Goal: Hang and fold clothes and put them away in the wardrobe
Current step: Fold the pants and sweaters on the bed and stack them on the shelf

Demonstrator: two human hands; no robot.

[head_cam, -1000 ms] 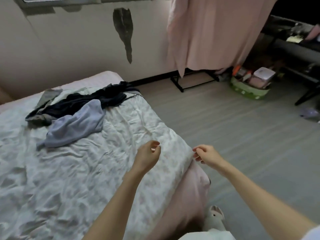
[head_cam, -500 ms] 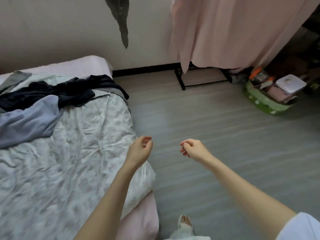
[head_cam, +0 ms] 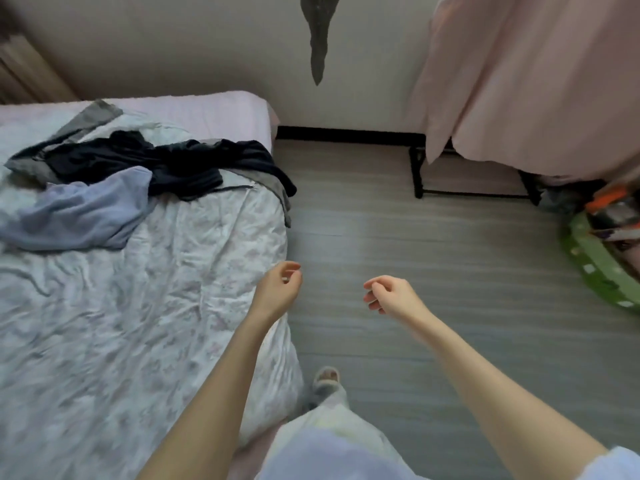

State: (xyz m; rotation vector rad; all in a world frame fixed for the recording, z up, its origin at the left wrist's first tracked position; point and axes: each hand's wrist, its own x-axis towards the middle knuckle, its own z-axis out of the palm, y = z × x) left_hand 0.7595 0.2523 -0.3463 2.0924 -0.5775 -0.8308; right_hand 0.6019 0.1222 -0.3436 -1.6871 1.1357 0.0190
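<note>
Hovering between the bed point(head_cam: 138, 306) and the bare floor point(head_cam: 415, 254), both hands are empty: the left hand point(head_cam: 277, 289) hangs over the bed's near edge with its grip loosely curled on nothing, and the right hand point(head_cam: 391, 296) floats over the floor, fingers likewise slack and holding no cloth.

The clothes wait well apart from either hand, heaped at the far side of the bed: a pale blue garment point(head_cam: 79, 216) lies crumpled, a dark navy garment point(head_cam: 162, 164) sprawls beside and partly over it, and a grey garment point(head_cam: 270, 183) trails off the mattress corner toward the floor. The pink fabric cover point(head_cam: 519, 81) on a black frame point(head_cam: 419, 171) at the upper right is probably the wardrobe, though its inside is hidden.

Risks, as I judge them: the pieces overlap, so pulling one may drag another along, and the grey one, already overhanging, could slide to the floor. A one-handed grab would bunch the cloth and spoil a clean fold. The slippered foot point(head_cam: 327, 377) stands close to the bed, and the green basket point(head_cam: 602, 268) sits near the wardrobe, so a carrying walk could snag either.
</note>
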